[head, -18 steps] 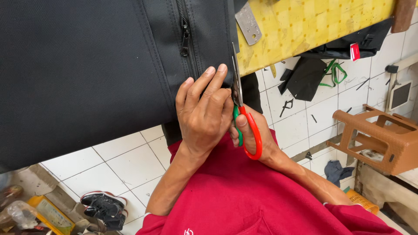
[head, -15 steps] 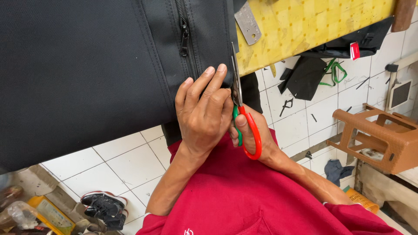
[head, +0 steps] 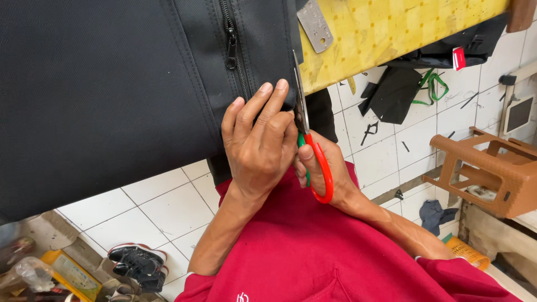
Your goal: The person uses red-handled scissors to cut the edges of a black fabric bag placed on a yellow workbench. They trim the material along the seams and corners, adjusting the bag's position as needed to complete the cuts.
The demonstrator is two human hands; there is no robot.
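Note:
A large piece of black fabric (head: 112, 89) with a sewn-in zipper (head: 232, 53) hangs over the edge of a yellow cutting table (head: 391, 28). My left hand (head: 260, 142) pinches the fabric's lower right corner, fingers spread flat on it. My right hand (head: 327, 168) grips red-and-green-handled scissors (head: 313, 156). Their blades point up along the fabric's right edge, close together against it. My red shirt (head: 313, 251) fills the lower frame.
A metal ruler (head: 315, 23) lies on the table. On the white tiled floor are black fabric scraps (head: 391, 95), a green strap (head: 433, 84), a tipped brown plastic stool (head: 492, 170), black shoes (head: 137, 263) and a yellow box (head: 70, 274).

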